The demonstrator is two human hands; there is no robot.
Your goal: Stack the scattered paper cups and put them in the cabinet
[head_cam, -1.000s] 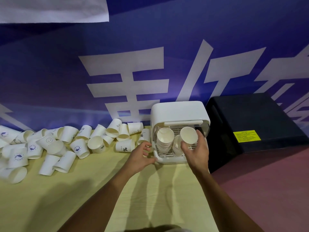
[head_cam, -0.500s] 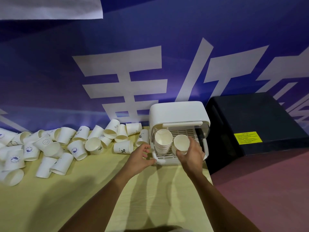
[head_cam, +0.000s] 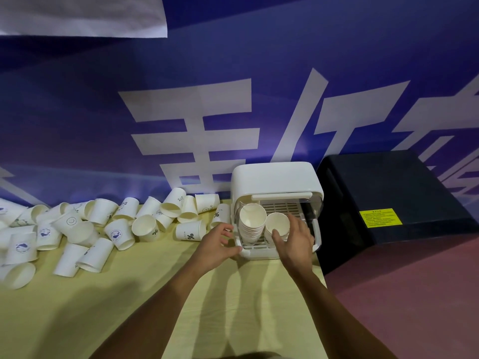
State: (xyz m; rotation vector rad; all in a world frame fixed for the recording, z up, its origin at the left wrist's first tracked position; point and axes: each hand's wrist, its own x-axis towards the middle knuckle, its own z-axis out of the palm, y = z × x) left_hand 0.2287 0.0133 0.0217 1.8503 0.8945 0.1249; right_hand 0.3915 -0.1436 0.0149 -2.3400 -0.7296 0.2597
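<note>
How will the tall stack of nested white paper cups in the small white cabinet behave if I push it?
The tall stack of nested white paper cups looks narrow for its height, so a push may tip it. Being paper, probably light; top cups might lift off alone.

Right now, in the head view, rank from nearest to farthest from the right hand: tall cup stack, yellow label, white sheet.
1. Tall cup stack: in the cabinet, just left of the right hand.
2. Yellow label: on the black box, right.
3. White sheet: far top left.
</note>
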